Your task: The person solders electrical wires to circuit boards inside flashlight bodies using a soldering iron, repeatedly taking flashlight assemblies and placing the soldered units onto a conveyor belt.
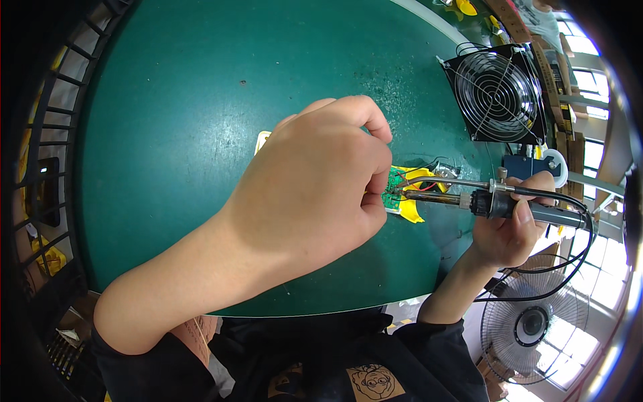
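Note:
My left hand (315,177) reaches over the mat, its fingers curled and pressed together at the left edge of a small green circuit board (396,179). What those fingers pinch, if anything, is hidden behind the hand. Yellow material (411,210) shows under and beside the board, and thin red and black wires run off to its right. My right hand (510,231) grips a soldering iron (492,204) with a thin metal feed tube (455,180) fixed along it. Iron tip and tube end meet over the board. A whitish edge (262,141) peeks out behind my left hand.
A square black fan with a wire guard (496,98) stands at the table's far right. Beside it are a blue box (524,166) and a white ring-shaped spool (555,167). Black cables loop below the iron. A larger round fan (531,325) is at lower right; a black rack (57,127) lines the left.

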Demonstrator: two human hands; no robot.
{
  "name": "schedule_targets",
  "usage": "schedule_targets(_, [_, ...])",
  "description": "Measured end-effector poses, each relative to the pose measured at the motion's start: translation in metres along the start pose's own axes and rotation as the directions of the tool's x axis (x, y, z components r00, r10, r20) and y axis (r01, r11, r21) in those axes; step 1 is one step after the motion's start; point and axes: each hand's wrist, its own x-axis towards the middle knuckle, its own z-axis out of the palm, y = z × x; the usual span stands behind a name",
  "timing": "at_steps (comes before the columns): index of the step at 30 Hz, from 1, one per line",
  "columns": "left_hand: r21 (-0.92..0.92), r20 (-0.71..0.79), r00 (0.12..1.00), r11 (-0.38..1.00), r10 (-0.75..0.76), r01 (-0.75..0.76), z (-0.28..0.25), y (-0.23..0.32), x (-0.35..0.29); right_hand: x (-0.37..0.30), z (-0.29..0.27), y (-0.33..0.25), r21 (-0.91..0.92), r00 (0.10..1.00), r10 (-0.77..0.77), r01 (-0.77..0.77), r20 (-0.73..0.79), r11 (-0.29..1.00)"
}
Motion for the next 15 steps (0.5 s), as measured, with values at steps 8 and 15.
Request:
schedule_targets(8, [0.01, -0.002, 1.0, 1.0, -0.006, 0.006, 0.0, -0.002, -0.001, 0.001, -0.034, 0.01, -0.155, 0.896, -0.112, 0.195, 0.43, 0.968])
schedule_targets(15, [0.009, -0.008, 1.0, 1.0, -0.006, 0.006, 0.001, -0.001, -0.002, 0.003, -0.033, 0.006, 0.09, 0.918, 0.004, -0.044, 0.397, 0.995])
